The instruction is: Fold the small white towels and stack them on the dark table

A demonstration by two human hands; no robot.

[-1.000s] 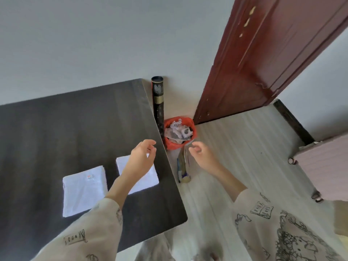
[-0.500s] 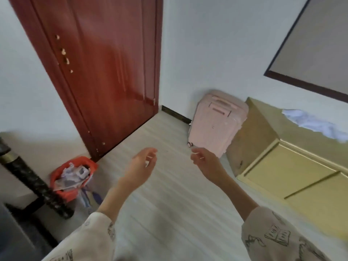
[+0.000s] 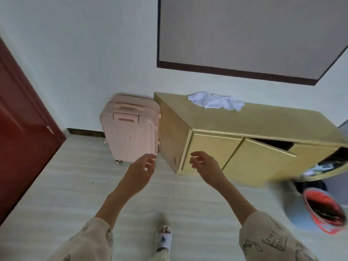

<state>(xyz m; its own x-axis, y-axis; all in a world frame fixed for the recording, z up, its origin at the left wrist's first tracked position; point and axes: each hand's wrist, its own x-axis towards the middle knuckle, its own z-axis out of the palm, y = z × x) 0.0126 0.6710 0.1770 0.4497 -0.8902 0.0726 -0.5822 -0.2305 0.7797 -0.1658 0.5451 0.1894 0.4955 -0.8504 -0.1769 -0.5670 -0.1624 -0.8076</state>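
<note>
A crumpled heap of white towels lies on top of a low yellow cabinet against the far wall. My left hand and my right hand are raised in front of me over the floor, well short of the cabinet, fingers loosely curled and holding nothing. The dark table and the folded towels on it are out of view.
A pink suitcase stands left of the cabinet. A red-brown door fills the left edge. One cabinet door hangs ajar. A red-rimmed container sits on the floor at right. My slippered foot shows below.
The view has swung right from the dark table past the door to the yellow cabinet. Both hands stayed raised and empty in front of me.
</note>
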